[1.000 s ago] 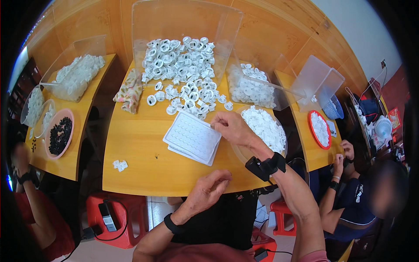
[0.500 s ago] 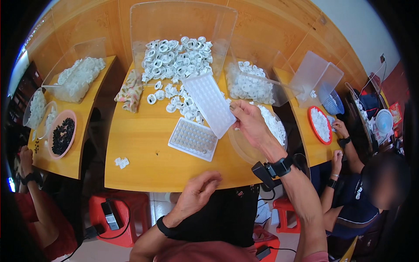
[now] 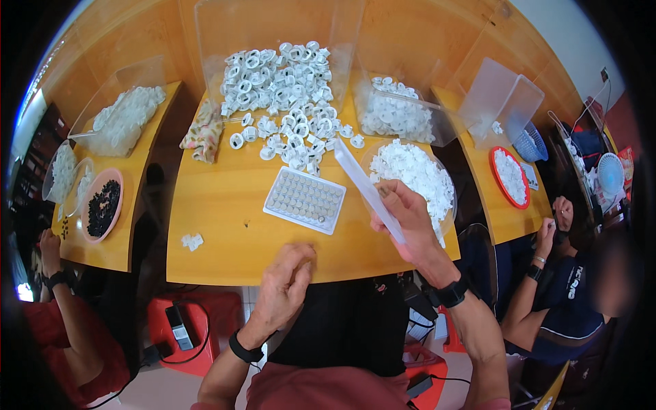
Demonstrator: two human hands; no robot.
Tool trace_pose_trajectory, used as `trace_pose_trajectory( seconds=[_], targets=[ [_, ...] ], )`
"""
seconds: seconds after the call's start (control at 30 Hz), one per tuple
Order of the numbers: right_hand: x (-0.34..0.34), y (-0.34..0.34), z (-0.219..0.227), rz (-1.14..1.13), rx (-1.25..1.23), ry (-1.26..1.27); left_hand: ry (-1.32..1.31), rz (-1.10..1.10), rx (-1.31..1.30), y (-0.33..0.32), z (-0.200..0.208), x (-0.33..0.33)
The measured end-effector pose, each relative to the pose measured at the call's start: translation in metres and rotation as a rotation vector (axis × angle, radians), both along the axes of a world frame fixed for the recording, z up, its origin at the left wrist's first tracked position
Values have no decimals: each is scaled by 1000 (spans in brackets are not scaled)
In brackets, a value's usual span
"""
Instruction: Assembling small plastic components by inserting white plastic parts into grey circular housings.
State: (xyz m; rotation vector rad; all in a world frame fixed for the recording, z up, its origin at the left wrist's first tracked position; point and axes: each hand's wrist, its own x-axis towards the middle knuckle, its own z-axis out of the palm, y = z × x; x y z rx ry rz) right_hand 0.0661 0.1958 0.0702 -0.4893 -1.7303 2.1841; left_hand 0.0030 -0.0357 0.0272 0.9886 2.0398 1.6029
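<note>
My right hand (image 3: 412,222) grips a translucent white plastic tray with moulded pockets (image 3: 369,191) between thumb and fingers. The tray is tilted nearly edge-on, above the table and to the right of a second tray. That second white tray (image 3: 305,199) lies flat, its pockets filled with rows of small round silvery pieces like button cells. My left hand (image 3: 283,283) is over the front table edge, fingers loosely bent and thumb apart, with nothing visible in it. Beyond the flat tray lies a heap of white round plastic parts (image 3: 295,140).
A clear bin of white parts (image 3: 273,78) stands at the back, another (image 3: 396,116) to its right. A bowl of small white pieces (image 3: 413,178) is near my right hand. A cloth (image 3: 202,133) and small white pieces (image 3: 193,241) lie left. Co-workers sit at both sides.
My right hand has drawn the held tray nearer to me and turned it from facing me to nearly edge-on. My left hand has shifted left, its fingers more bent.
</note>
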Motion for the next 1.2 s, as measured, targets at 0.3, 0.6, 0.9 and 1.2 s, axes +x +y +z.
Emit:
trace_pose_trajectory(
  seconds=[0.3, 0.6, 0.9, 1.2],
  targets=[
    [50, -29, -33, 27, -133, -89, 541, 60, -77, 7, -7, -17],
    [67, -22, -44, 140, -42, -49, 617, 13, -146, 16, 1, -19],
    [63, -18, -50, 155, -43, -75, 643, 27, -146, 17, -2, -25],
    [62, -23, -40, 117, -93, -67, 696, 55, -129, 18, -9, -34]
  ],
)
